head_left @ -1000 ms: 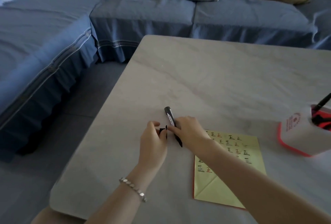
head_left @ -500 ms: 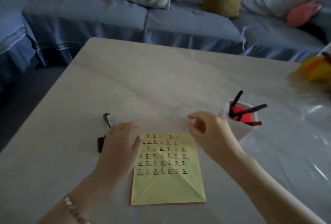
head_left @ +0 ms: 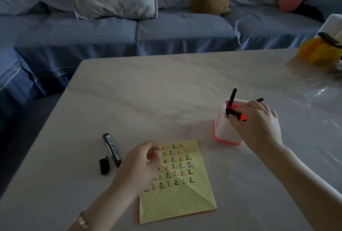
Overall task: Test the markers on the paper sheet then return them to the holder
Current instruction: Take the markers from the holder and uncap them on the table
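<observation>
The right hand [head_left: 257,121] pinches a light, stiff marker [head_left: 231,104] in the holder [head_left: 224,131], seemingly mid-barrel, while the left hand [head_left: 137,168], loosely curled and empty, rests at the paper sheet's [head_left: 177,193] nine o'clock.

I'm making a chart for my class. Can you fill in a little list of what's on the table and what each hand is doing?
paper sheet: yellow, flat, rows of marks
holder: white, markers inside
black marker: lying uncapped left of sheet
cap: beside that marker
left hand: resting on sheet
right hand: at holder, gripping a marker there
</observation>
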### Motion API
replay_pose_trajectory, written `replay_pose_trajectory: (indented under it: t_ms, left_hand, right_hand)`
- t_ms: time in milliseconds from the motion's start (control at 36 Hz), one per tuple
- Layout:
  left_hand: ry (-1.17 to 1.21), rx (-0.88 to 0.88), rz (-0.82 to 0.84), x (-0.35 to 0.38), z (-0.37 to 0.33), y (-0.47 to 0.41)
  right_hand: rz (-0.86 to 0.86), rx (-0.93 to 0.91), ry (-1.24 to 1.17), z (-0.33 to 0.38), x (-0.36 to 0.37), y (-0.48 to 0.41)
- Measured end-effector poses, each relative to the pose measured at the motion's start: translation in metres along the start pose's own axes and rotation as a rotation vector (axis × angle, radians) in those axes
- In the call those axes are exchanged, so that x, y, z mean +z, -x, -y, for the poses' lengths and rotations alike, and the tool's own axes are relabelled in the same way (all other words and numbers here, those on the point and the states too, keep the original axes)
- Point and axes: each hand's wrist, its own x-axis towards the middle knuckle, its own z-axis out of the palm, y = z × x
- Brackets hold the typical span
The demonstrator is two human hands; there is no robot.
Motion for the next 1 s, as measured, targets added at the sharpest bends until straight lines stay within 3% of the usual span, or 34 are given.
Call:
replay_pose_trajectory:
  t_ms: [111, 194, 306, 417, 500, 583, 639, 722, 806, 1000]
  left_hand:
    - [-0.022, 0.009, 0.010, 0.002, 0.000, 0.000]
    - [-0.035, 0.018, 0.009, 0.003, -0.006, -0.001]
    - [0.027, 0.106, -0.028, 0.005, -0.010, -0.002]
    - [0.037, 0.186, -0.024, 0.005, -0.013, 0.003]
    - [0.053, 0.208, 0.040, 0.004, -0.014, 0.010]
    - [0.070, 0.186, 0.051, -0.001, -0.014, 0.017]
    - [0.062, 0.171, 0.043, -0.002, -0.012, 0.020]
    - [0.074, 0.107, 0.059, -0.004, -0.010, 0.023]
    - [0.088, 0.100, 0.064, -0.004, -0.010, 0.025]
    - [0.133, 0.167, 0.070, -0.006, -0.015, 0.028]
  right_hand:
    - [-0.140, -0.064, -0.059, -0.003, -0.001, 0.006]
    - [-0.325, -0.241, -0.158, 0.009, -0.016, 0.009]
    - [-0.385, -0.458, -0.402, 0.042, -0.039, 0.021]
    - [-0.187, -0.356, -0.836, 0.077, -0.034, 0.036]
    - [0.022, -0.058, -1.187, 0.098, -0.019, 0.045]
    - [0.129, 0.242, -1.303, 0.110, -0.004, 0.052]
    - [0.321, 0.331, -1.302, 0.113, 0.005, 0.057]
    - [0.545, 0.283, -1.156, 0.116, 0.016, 0.069]
    - [0.525, 0.250, -1.056, 0.117, 0.019, 0.077]
    - [0.555, 0.187, -1.216, 0.117, 0.019, 0.085]
